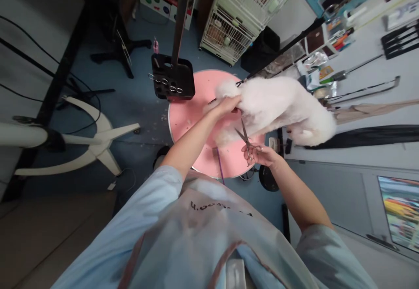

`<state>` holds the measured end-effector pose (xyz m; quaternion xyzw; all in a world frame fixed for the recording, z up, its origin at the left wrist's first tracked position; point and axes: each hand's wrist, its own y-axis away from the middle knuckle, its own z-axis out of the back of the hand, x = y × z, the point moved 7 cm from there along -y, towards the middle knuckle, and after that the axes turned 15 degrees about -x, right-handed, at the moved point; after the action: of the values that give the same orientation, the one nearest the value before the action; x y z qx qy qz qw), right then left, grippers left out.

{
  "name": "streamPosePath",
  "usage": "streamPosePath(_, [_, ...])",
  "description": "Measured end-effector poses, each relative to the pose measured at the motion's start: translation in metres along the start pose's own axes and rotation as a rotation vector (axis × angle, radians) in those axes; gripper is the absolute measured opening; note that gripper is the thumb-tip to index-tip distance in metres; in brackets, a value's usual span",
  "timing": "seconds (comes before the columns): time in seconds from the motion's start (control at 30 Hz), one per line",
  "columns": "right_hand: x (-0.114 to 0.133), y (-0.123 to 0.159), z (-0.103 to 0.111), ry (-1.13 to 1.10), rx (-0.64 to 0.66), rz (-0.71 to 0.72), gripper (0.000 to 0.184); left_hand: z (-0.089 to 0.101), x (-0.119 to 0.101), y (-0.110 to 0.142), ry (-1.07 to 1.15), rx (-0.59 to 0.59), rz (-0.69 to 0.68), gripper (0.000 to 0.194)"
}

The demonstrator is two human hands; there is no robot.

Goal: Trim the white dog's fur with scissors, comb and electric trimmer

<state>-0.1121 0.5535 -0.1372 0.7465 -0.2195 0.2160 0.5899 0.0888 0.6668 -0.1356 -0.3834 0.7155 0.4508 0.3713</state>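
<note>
A fluffy white dog (278, 101) stands on a round pink table (183, 118). My left hand (231, 104) is closed on the dog at its left part, the fingertips partly hidden by fur; I cannot tell which body part they grip. In my right hand (260, 154) are metal scissors (245, 137), fingers at the handle rings. Their blades are spread and point up and left, just below my left hand and close to the dog's fur. A purple-handled grooming tool (220, 165) lies at the table's near side.
Left of the table, a black tray (186, 81) on a post holds several scissors. Wire cages (225, 31) stand behind. Shelves with packets and tools (324, 68) line the right. A white-legged stand base (101, 145) is on the floor at left. Fur clippings dot the table.
</note>
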Motion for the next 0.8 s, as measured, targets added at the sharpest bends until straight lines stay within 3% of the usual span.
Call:
streamPosePath(0.17, [-0.003,0.0,-0.005,-0.028,0.089,0.005,0.041,0.002,-0.006,0.012,-0.06,-0.003,0.058,0.03])
streamPosePath(0.4, [-0.015,-0.009,0.002,-0.088,0.071,0.028,0.032,0.001,-0.006,0.009,-0.064,-0.013,0.067,0.029])
streamPosePath(0.8, [-0.043,-0.033,-0.003,-0.279,0.058,0.019,0.035,-0.002,-0.007,0.008,-0.044,0.027,0.079,0.028])
